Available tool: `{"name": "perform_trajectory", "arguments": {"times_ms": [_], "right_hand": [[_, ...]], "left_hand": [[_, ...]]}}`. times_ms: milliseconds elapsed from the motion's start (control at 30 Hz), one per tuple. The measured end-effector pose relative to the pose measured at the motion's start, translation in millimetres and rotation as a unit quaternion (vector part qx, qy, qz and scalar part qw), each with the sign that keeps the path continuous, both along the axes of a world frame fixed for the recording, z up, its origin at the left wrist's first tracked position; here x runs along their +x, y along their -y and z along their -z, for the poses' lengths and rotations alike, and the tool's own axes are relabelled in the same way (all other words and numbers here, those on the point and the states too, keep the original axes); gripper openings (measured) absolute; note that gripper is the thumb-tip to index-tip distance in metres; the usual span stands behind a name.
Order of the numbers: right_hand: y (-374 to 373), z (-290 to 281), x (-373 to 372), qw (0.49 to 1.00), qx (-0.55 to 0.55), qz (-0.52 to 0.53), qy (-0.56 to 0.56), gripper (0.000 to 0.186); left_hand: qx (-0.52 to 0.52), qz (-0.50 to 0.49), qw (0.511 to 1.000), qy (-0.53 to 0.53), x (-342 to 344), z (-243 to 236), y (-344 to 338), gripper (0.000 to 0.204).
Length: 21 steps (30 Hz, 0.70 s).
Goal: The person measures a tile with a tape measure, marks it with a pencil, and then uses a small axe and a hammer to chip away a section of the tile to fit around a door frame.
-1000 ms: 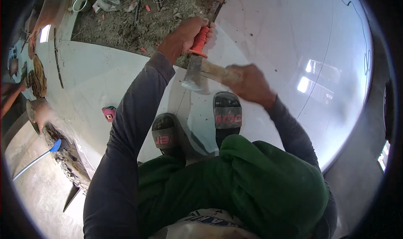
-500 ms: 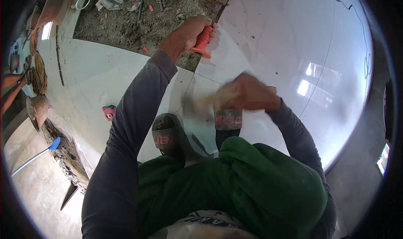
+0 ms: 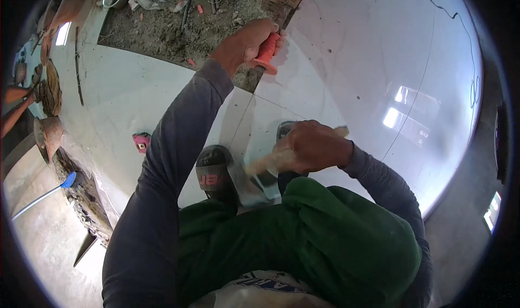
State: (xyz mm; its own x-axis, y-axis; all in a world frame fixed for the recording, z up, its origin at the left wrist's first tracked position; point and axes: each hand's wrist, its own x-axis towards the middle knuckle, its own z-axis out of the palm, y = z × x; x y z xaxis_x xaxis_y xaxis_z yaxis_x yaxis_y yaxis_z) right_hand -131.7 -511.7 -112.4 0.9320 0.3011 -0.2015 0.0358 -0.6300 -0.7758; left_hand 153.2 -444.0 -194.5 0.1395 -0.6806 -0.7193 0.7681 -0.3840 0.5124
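Note:
My left hand [image 3: 257, 40] is wrapped round the orange-red guarded grip of a chisel [image 3: 267, 52], beside the edge where white floor tiles [image 3: 292, 80] meet bare rubble. The chisel's metal is mostly hidden by my fingers. Closer to my body, my right hand [image 3: 314, 145] grips a hammer [image 3: 264, 164] by its pale wooden handle. Its head is smeared by motion and hangs low between my sandals [image 3: 214, 170], apart from the chisel.
Rubble and soil [image 3: 157, 34] with orange bits fill the untiled patch. A pink-and-dark tape measure [image 3: 142, 142] lies left of my arm. Farther left are a blue-headed tool [image 3: 69, 180] and another person's arm [image 3: 17, 113]. A thin cable [image 3: 441, 7] runs along the right.
My right hand has swung the hammer down and back toward my body. The left hand stays on the chisel with little movement; the view has shifted slightly.

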Motion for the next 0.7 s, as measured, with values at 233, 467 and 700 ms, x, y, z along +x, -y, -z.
{"name": "perform_trajectory", "arguments": {"times_ms": [233, 467, 700], "right_hand": [[3, -29, 27, 0.997, 0.066, 0.030, -0.004, 0.018], [20, -10, 22, 0.968, 0.085, 0.219, -0.090, 0.013], [32, -50, 43, 0.969, -0.028, 0.198, -0.143, 0.015]], "left_hand": [[0.004, 0.037, 0.999, -0.040, -1, 3, -4, 0.027], [-0.041, 0.084, 0.994, 0.058, 12, -20, 15, 0.025], [0.002, -0.017, 1.000, 0.024, -2, -41, 14, 0.010]]}}
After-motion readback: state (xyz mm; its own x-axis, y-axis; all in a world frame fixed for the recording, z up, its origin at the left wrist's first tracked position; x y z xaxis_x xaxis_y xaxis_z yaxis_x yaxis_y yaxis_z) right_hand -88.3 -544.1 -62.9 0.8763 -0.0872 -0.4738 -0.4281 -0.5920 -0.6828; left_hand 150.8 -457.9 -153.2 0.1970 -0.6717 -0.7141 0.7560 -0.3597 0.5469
